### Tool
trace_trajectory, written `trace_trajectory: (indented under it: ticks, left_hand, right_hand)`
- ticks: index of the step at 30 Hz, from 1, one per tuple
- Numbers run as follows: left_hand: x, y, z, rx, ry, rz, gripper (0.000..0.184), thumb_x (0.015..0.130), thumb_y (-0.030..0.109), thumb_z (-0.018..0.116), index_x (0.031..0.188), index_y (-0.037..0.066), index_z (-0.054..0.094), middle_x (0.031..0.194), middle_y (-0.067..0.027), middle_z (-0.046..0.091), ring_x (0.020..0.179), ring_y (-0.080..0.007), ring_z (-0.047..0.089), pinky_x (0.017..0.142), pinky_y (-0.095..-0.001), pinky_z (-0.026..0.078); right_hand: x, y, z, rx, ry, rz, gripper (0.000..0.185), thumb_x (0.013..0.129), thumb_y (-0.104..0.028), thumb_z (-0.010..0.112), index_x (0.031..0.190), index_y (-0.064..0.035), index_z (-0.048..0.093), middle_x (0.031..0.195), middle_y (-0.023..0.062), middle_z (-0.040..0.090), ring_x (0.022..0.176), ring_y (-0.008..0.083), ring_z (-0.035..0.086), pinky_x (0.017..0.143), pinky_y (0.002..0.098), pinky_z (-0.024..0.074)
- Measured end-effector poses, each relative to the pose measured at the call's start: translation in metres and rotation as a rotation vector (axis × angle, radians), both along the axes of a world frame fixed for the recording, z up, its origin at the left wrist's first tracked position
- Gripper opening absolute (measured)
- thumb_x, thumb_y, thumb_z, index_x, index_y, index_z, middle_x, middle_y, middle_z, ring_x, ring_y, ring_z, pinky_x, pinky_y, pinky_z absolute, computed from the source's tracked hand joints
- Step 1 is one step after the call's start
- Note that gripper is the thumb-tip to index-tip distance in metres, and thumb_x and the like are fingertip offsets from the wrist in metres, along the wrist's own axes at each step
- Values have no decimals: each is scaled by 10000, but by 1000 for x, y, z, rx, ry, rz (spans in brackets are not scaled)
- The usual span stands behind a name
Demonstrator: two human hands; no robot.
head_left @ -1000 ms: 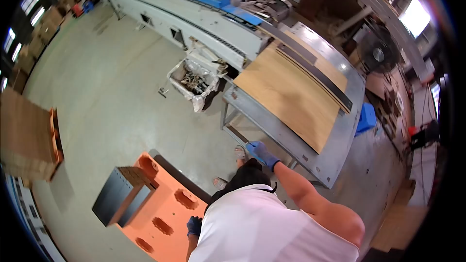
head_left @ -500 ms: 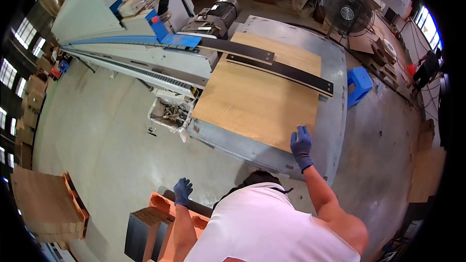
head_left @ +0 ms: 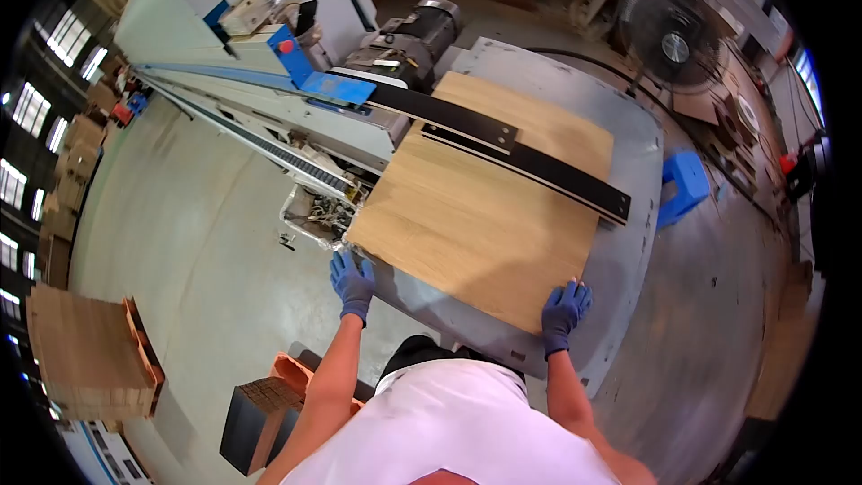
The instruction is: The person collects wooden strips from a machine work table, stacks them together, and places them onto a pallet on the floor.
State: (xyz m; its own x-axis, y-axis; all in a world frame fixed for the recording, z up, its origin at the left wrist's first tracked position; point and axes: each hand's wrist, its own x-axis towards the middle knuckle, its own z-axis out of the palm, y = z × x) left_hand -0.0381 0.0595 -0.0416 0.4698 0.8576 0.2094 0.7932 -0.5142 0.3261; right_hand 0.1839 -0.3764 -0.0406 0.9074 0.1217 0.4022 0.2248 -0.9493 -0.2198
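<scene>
A light wood-grain board (head_left: 476, 224) lies flat on the grey metal table (head_left: 431, 292). At the board's near left corner, my left hand (head_left: 353, 286) in a blue glove has its fingers apart, by the table edge. My right hand (head_left: 565, 313), gloved the same, rests at the near right corner with fingers spread against the board's edge. Two dark strips (head_left: 557, 172) with holes at their ends lie across the far part of the board. One of them runs out from under the blue guard of the machine (head_left: 337, 88).
A motor (head_left: 422, 31) sits behind the machine, and a bin of scraps (head_left: 310, 214) hangs by its end. A blue stool (head_left: 684, 187) and a fan (head_left: 673, 45) stand at the right. Dark panels (head_left: 260, 418) are stacked on an orange pallet beside me, with brown boards (head_left: 85, 355) farther left.
My left hand has moved up and forward from beside the orange pallet to the board's near left corner. My right hand stays at the near right corner, and the view has shifted.
</scene>
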Motion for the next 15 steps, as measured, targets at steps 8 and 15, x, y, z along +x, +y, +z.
trace_trajectory:
  ticks: [8,15]
  left_hand:
    - [14,-13,-5,32,245,2,720,867,443,645,1474,85,499,1535,-268,433,1415,-486,377,1126,-646,289]
    - [11,-13,8,43,169,3,712,844,425,667,1435,53,528,1510,-274,437,1384,-482,387,1113,-655,280]
  right_hand:
    - [-4,5,3,-2,-6,30,410,905,-172,623,1270,15,624,1321,229,631,1259,424,539,1103,525,375]
    - [-5,10,-10,-88,-61,31,430,924,-180,596,1293,40,615,1264,242,650,1209,415,568,1052,511,409]
